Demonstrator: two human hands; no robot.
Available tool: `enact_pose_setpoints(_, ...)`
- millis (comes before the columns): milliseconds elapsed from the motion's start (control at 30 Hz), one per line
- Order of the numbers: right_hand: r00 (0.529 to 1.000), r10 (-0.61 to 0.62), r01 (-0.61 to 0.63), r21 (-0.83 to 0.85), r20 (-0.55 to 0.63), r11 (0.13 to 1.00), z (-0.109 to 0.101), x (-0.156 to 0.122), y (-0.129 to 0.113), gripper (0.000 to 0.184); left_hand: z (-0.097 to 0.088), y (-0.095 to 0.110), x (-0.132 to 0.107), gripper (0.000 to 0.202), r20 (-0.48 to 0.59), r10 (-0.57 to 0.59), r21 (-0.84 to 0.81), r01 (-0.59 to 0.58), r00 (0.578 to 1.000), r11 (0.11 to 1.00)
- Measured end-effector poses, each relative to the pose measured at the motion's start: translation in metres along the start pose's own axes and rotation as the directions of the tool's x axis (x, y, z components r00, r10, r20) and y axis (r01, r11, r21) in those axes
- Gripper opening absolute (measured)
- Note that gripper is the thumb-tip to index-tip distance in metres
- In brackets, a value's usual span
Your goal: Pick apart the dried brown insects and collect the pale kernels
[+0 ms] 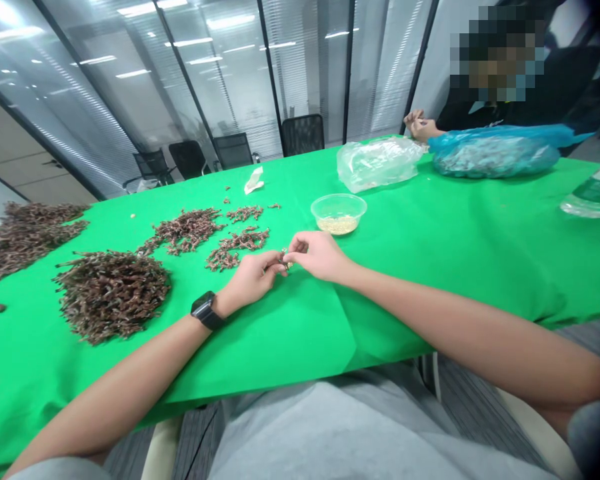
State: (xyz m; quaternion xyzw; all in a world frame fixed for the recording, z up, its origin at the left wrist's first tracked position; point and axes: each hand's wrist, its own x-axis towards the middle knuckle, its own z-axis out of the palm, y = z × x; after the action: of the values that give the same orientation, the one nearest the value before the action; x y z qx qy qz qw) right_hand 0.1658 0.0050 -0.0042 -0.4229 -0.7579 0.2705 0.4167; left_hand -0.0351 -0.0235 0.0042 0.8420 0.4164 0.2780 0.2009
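My left hand (254, 275), with a black watch at the wrist, pinches a small brown piece with gold-coloured bits (289, 265) between thumb and fingers. The fingertips of my right hand (320, 255) are closed together at that same piece, touching or nearly touching my left fingertips. Exactly what lies between the right fingertips is too small to make out. Just beyond my right hand stands a clear plastic bowl (320, 207) with small pale gold grains (338, 225) in its bottom. Small heaps of twisted brown pieces (237, 247) lie beyond my left hand.
A large round pile of brown pieces (113, 293) sits left of my watch, with more piles (25, 233) farther left. A clear bag (377, 163), a blue bag (497, 153) and a plastic bottle (595, 190) lie at the right on green cloth (290, 333). Another person's hands (421, 127) are beyond.
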Motion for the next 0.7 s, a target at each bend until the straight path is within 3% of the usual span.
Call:
enact_pose_setpoints(233,0.990,-0.136,0.133,0.074,0.033,0.988,-0.001,0.001,0.001,0.021,-0.002,0.005,-0.001,0.022,0.069,-0.019,-0.047,0.022,0.997,0.999)
enact_pose_setpoints(367,0.991,-0.131,0.127,0.111,0.034,0.986,0.001,0.000,0.000,0.018,-0.001,0.004,0.001,0.025,0.093,-0.064,-0.224,0.083,0.994,0.971)
enact_pose_setpoints(500,0.985,-0.170,0.165,0.153,0.020,0.974,0.002,0.001,0.000,0.020,0.002,-0.004,0.004,0.029,0.091,-0.121,-0.434,0.149,0.988,0.889)
enact_pose_setpoints(700,0.977,-0.213,0.214,0.035,-0.018,0.976,-0.002,0.002,0.000,0.013,0.004,-0.014,0.006,0.031,0.131,-0.102,-0.505,0.154,0.986,0.849)
